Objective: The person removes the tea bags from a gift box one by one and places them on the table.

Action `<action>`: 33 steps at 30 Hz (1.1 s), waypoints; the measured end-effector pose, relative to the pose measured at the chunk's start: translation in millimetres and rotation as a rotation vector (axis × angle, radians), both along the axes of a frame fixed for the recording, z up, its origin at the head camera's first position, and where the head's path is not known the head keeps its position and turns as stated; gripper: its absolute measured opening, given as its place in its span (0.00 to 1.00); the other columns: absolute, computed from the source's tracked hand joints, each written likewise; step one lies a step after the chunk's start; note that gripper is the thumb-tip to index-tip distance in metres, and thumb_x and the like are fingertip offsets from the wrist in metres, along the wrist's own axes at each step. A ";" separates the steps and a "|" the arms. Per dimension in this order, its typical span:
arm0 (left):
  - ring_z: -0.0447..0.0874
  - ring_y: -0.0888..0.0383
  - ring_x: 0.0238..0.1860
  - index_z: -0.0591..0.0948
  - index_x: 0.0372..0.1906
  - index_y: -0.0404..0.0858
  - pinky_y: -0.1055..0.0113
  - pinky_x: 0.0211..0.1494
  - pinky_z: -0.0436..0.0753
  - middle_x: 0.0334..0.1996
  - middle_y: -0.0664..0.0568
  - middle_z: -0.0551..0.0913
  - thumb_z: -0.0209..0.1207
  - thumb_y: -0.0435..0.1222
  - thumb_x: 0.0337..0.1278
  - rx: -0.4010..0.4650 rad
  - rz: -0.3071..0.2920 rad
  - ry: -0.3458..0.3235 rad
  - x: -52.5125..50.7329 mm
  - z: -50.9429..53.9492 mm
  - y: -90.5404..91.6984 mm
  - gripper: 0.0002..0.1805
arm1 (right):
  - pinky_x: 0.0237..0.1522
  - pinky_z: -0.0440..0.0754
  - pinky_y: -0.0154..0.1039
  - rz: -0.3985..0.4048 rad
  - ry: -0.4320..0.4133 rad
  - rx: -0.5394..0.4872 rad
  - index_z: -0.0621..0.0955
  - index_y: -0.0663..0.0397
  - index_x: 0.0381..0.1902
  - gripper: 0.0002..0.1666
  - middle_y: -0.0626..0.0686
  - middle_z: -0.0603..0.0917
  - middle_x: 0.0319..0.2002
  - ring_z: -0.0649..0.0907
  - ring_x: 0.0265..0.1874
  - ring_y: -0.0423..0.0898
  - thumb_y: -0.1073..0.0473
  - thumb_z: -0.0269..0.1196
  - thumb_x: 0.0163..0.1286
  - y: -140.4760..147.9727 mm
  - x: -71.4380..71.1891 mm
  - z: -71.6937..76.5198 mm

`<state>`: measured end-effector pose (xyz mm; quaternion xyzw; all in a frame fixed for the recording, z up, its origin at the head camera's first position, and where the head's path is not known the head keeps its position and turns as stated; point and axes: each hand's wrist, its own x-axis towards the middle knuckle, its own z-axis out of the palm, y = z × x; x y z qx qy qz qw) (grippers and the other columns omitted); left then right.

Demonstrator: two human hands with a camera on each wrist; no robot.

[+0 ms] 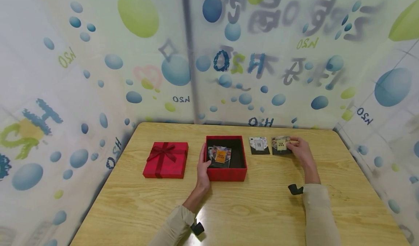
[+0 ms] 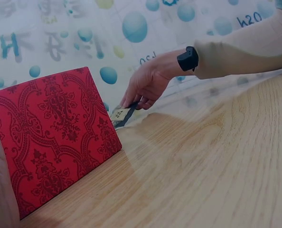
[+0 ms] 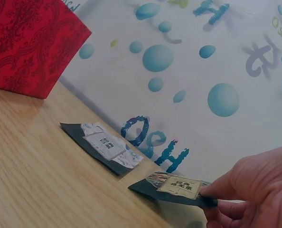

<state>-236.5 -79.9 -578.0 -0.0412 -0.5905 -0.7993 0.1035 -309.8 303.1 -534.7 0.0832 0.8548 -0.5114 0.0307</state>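
The open red box [image 1: 226, 174] stands mid-table, with an orange-labelled packet [image 1: 220, 156] over another packet inside. My left hand [image 1: 203, 167] holds the box's left wall, thumb over the rim; in the left wrist view only its edge shows beside the patterned red box [image 2: 60, 137]. My right hand [image 1: 302, 152] pinches the right edge of a dark packet with a yellow label [image 1: 280, 145]. In the right wrist view that packet [image 3: 179, 186] is tilted between thumb and fingers [image 3: 231, 209]. A white-labelled packet [image 3: 105, 146] lies on the table to its left.
A red lid [image 1: 166, 160] with a dark ribbon bow lies left of the box. The wooden table [image 1: 255, 209] meets a patterned curtain-like wall at its back edge. Both wrists wear small black devices.
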 end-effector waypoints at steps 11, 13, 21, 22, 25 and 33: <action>0.48 0.42 0.81 0.52 0.85 0.41 0.44 0.79 0.49 0.84 0.43 0.52 0.40 0.26 0.62 -0.020 -0.004 0.007 1.5 -1.0 0.0 0.43 | 0.67 0.70 0.61 -0.066 -0.050 0.020 0.57 0.76 0.77 0.39 0.79 0.63 0.71 0.69 0.69 0.71 0.55 0.54 0.81 -7.3 -0.6 -8.1; 0.48 0.42 0.81 0.52 0.85 0.41 0.45 0.79 0.49 0.84 0.44 0.53 0.40 0.26 0.62 -0.015 -0.006 0.002 1.3 -0.6 0.1 0.43 | 0.69 0.68 0.62 -0.067 -0.061 0.038 0.56 0.76 0.77 0.42 0.79 0.63 0.71 0.68 0.70 0.72 0.54 0.57 0.79 -8.6 -0.8 -8.1; 0.52 0.44 0.79 0.53 0.85 0.41 0.50 0.77 0.56 0.83 0.48 0.54 0.40 0.26 0.62 -0.013 -0.002 -0.008 -1.1 -0.1 -0.7 0.43 | 0.64 0.69 0.66 -0.072 -0.050 0.241 0.53 0.80 0.76 0.53 0.83 0.64 0.65 0.70 0.60 0.72 0.53 0.67 0.71 -17.7 -0.5 -8.0; 0.52 0.44 0.79 0.52 0.85 0.41 0.50 0.77 0.56 0.83 0.48 0.55 0.40 0.26 0.61 -0.010 -0.002 -0.009 -1.2 0.1 -0.7 0.43 | 0.63 0.69 0.66 -0.082 -0.046 0.270 0.54 0.80 0.75 0.52 0.83 0.64 0.64 0.70 0.59 0.72 0.52 0.67 0.71 -19.4 -0.6 -9.1; 0.51 0.43 0.79 0.52 0.85 0.40 0.49 0.77 0.55 0.83 0.47 0.55 0.41 0.26 0.61 -0.011 -0.004 -0.005 -1.0 0.1 -0.7 0.44 | 0.62 0.69 0.69 -0.108 -0.057 0.328 0.56 0.78 0.75 0.51 0.83 0.62 0.64 0.67 0.62 0.76 0.49 0.66 0.71 -24.3 -0.2 -10.7; 0.50 0.43 0.79 0.53 0.85 0.43 0.44 0.79 0.51 0.84 0.45 0.53 0.41 0.27 0.61 -0.023 -0.008 0.001 0.6 0.8 -0.9 0.44 | 0.64 0.65 0.71 -0.144 -0.062 0.377 0.57 0.76 0.75 0.51 0.83 0.61 0.66 0.62 0.65 0.79 0.46 0.65 0.71 -33.2 -1.2 -12.8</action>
